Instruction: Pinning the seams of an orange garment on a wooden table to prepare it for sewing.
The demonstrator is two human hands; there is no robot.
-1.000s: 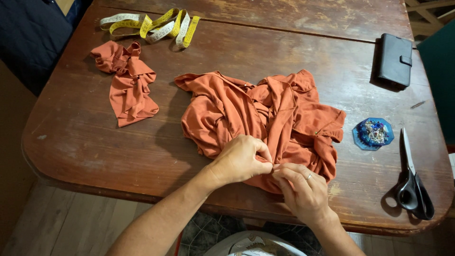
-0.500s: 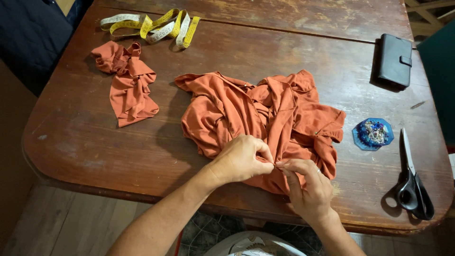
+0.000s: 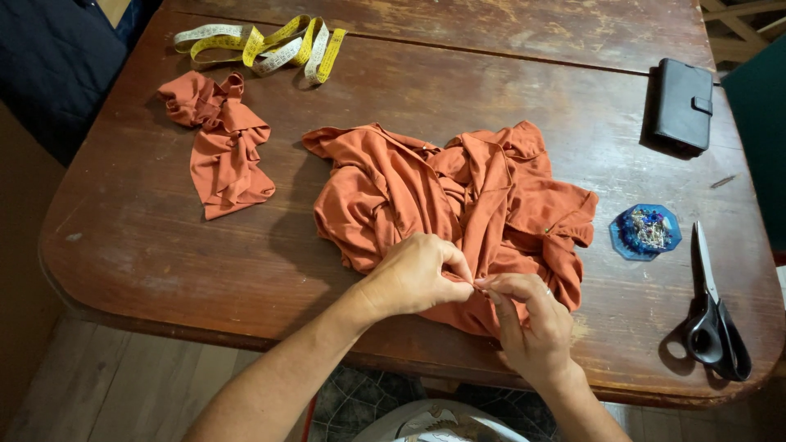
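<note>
While left hand (image 3: 413,276) and right hand (image 3: 532,319) pinch crumpled, soft rust-orange fabric (image 3: 458,196), worn wooden table (image 3: 491,90)

Worn brown wooden table (image 3: 491,74), rounded corners. Near edge: crumpled orange garment (image 3: 458,196). Far left corner: orange fabric scrap (image 3: 221,147), measuring tape (image 3: 262,45). Right edge: black wallet (image 3: 684,102), blue pin dish (image 3: 645,232), scissors (image 3: 714,315).

Evenly, moderately lit from above, warm in tone. Soft shadows at 9 o'clock of the orange garment (image 3: 458,213) and beneath the hands (image 3: 475,304). Faint sheen on the worn worktop (image 3: 491,74) toward 12 o'clock. Sharp focus across the middle; slight wide-angle bowing at the edges. Dim, murky corners at 10 and 7 o'clock.
</note>
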